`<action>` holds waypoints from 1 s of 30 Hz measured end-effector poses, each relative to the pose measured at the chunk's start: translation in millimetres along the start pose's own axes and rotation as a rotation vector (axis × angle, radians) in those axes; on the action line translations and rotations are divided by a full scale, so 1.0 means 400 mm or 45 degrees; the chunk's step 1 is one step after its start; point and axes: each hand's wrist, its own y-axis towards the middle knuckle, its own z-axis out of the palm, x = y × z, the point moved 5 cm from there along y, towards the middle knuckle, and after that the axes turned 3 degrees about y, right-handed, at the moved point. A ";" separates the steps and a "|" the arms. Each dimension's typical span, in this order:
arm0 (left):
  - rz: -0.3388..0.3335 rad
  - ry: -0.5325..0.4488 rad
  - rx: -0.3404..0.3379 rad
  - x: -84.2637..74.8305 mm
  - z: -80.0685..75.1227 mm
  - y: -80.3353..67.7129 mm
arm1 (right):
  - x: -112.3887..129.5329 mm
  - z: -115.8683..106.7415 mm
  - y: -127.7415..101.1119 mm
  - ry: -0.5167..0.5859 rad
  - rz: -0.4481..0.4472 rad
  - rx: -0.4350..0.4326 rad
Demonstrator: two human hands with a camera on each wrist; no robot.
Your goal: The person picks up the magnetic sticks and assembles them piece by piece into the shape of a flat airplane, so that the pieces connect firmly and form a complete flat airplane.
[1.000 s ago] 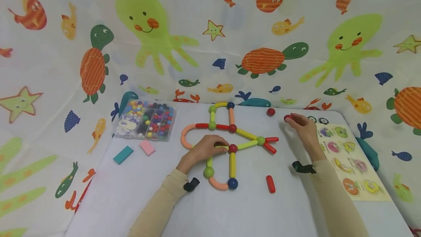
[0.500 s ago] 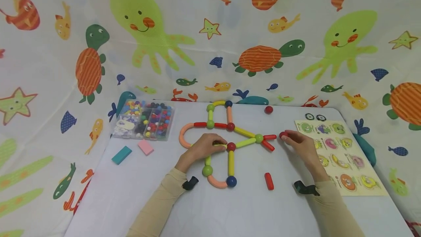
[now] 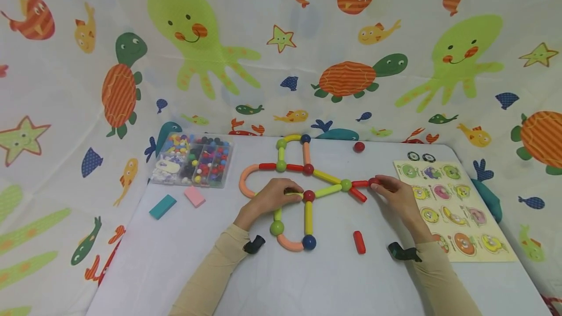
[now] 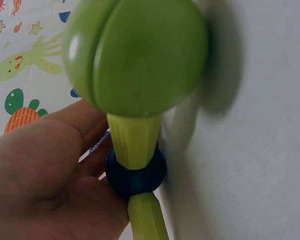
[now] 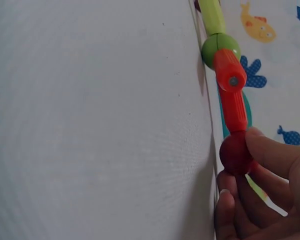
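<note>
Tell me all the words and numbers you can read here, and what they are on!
There are none to read.
The puzzle board shows only pictures; any print is too small.
The bead box shows no label.
The red ball and the sticks are plain.
The sea-animal cloth has drawings only.

Hidden and unclear from my seat

My left hand (image 3: 270,198) covers part of the yellow-green plastic rod (image 3: 293,192); the clear compartmented bead box (image 3: 191,160) holds pieces perhaps too small to name.
</note>
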 end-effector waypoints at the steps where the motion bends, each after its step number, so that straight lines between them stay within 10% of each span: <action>1: 0.000 -0.002 0.000 0.000 -0.001 0.000 | -0.001 0.001 0.002 0.002 0.004 -0.001; 15: 0.013 0.025 -0.005 -0.003 -0.003 0.003 | 0.037 -0.029 0.026 0.001 -0.016 0.064; 30: 0.001 0.031 -0.007 0.001 0.002 0.001 | 0.174 -0.054 0.240 0.248 0.160 -0.008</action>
